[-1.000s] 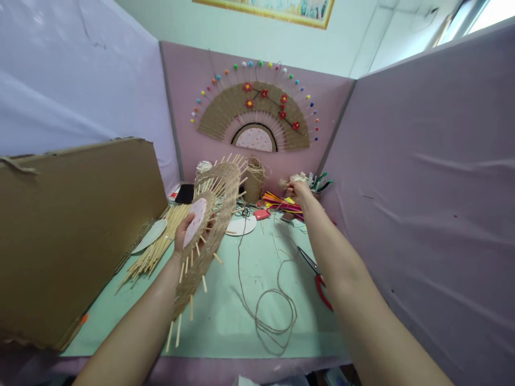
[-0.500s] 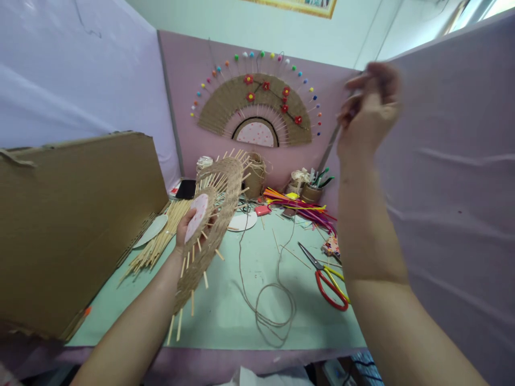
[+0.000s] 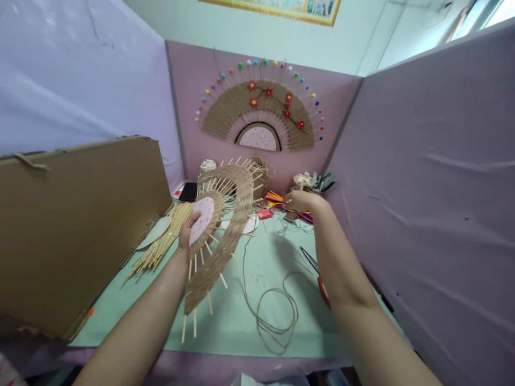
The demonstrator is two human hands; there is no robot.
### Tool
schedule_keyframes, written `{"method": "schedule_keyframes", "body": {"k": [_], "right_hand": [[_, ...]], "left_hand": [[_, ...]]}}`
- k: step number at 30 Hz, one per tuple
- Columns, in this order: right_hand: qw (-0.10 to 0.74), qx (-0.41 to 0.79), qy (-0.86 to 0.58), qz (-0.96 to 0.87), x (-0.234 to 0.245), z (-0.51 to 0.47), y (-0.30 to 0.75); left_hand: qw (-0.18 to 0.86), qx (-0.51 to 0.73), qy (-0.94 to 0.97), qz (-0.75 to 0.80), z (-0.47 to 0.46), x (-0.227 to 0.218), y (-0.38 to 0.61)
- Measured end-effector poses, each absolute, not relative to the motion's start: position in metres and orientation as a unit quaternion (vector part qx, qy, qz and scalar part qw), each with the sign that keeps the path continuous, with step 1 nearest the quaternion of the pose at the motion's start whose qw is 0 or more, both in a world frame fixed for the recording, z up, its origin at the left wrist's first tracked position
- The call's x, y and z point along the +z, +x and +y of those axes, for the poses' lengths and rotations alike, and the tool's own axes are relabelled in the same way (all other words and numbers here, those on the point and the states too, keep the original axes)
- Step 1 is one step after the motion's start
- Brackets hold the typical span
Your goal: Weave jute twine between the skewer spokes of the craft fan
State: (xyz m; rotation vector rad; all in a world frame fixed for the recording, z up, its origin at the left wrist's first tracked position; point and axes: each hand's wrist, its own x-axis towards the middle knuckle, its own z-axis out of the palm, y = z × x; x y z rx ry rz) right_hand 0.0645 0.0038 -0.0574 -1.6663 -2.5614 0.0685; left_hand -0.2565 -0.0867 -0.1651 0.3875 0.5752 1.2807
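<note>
My left hand (image 3: 188, 231) grips a half-made fan (image 3: 225, 214) of wooden skewers woven with brown twine, holding it by its pink half-round centre (image 3: 201, 213) above the green table (image 3: 225, 316). The fan is tilted on edge, with skewer ends sticking out below. My right hand (image 3: 300, 201) is low at the back of the table, just right of the fan, with fingers pinched together on the twine. Loose twine (image 3: 273, 305) runs from the fan down into a coil on the table.
A finished fan (image 3: 259, 115) with red flowers and coloured pins hangs on the back partition. A cardboard sheet (image 3: 76, 225) leans at left beside a bundle of skewers (image 3: 161, 246). Red-handled scissors (image 3: 316, 273), coloured sticks, a twine spool (image 3: 261, 171) and a pen cup (image 3: 317, 182) are at the back.
My right hand rose high to the right half a second ago, pulling the twine, and has come back down to the fan's right side. The fan tilted slightly.
</note>
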Motion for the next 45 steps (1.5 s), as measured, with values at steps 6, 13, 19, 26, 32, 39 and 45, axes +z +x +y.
{"method": "schedule_keyframes", "body": {"k": [6, 13, 19, 26, 32, 39, 45], "right_hand": [[0.375, 0.403, -0.298, -0.78, -0.066, -0.038, 0.031], [0.355, 0.595, -0.201, -0.693, -0.081, -0.057, 0.015], [0.322, 0.603, -0.209, -0.699, -0.097, -0.038, 0.015], [0.33, 0.542, -0.258, -0.729, -0.089, -0.043, 0.022], [0.321, 0.56, -0.275, -0.713, -0.09, -0.043, 0.029], [0.364, 0.574, -0.306, -0.667, -0.091, -0.036, 0.039], [0.371, 0.554, -0.362, -0.652, -0.086, -0.041, 0.044]], "left_hand": [[0.689, 0.637, 0.181, 0.295, -0.09, -0.157, -0.247], [0.667, 0.669, 0.168, 0.283, -0.091, -0.154, -0.245], [0.658, 0.67, 0.181, 0.292, -0.091, -0.155, -0.248], [0.659, 0.665, 0.18, 0.3, -0.091, -0.153, -0.247], [0.649, 0.657, 0.195, 0.331, -0.087, -0.158, -0.254], [0.65, 0.644, 0.211, 0.343, -0.087, -0.158, -0.256], [0.649, 0.634, 0.213, 0.362, -0.088, -0.156, -0.255]]}}
